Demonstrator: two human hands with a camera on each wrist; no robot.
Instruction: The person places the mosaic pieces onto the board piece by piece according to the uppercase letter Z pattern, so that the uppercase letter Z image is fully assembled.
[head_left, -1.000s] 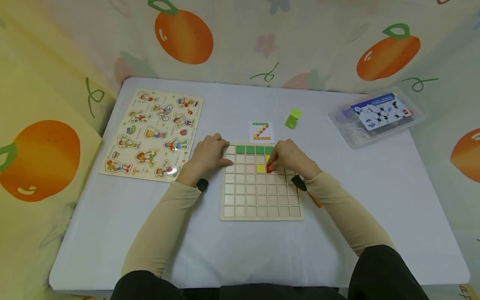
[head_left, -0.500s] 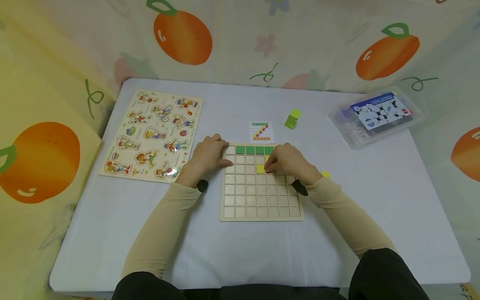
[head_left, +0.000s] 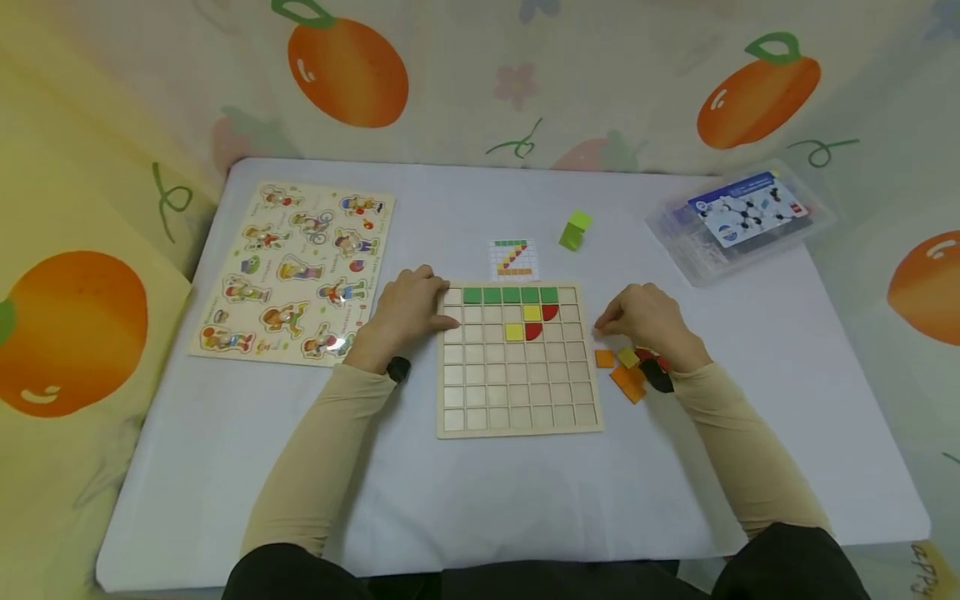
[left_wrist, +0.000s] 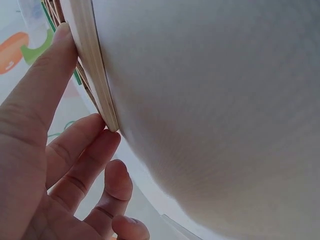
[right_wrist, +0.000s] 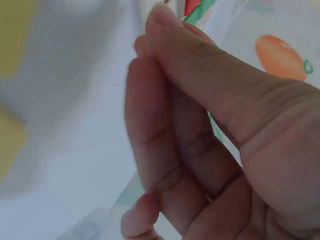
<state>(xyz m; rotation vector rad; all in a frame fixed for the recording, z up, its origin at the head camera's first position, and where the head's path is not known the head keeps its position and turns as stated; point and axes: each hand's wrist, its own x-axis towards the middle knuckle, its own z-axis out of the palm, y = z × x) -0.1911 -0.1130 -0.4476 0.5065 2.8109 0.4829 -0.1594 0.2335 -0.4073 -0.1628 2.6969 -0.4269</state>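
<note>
My left hand (head_left: 405,318) holds the far-left corner of a wooden grid board (head_left: 487,375). In the left wrist view its thumb lies on the rim of the board (left_wrist: 95,65) and two fingertips touch the corner. The board bears a row of green squares (head_left: 511,295), two yellow squares (head_left: 532,312) and two red quarter-round tiles (head_left: 533,332). My right hand (head_left: 647,321) is off the board's right side, above loose orange tiles (head_left: 628,383) and a yellow tile (head_left: 628,357). Its thumb and fingers are loosely bent together, with nothing seen between them; red tiles beside the wrist are partly hidden.
A pattern card (head_left: 513,259) lies behind the board, with light green tiles (head_left: 574,231) to its right. On the left is a picture puzzle board (head_left: 292,275). A clear plastic box (head_left: 742,221) stands at the back right of the white table (head_left: 487,500).
My right hand has left the board and moved right, to the loose tiles. The red quarter-round tile it was placing now lies beside the yellow square. My left hand stays at the corner.
</note>
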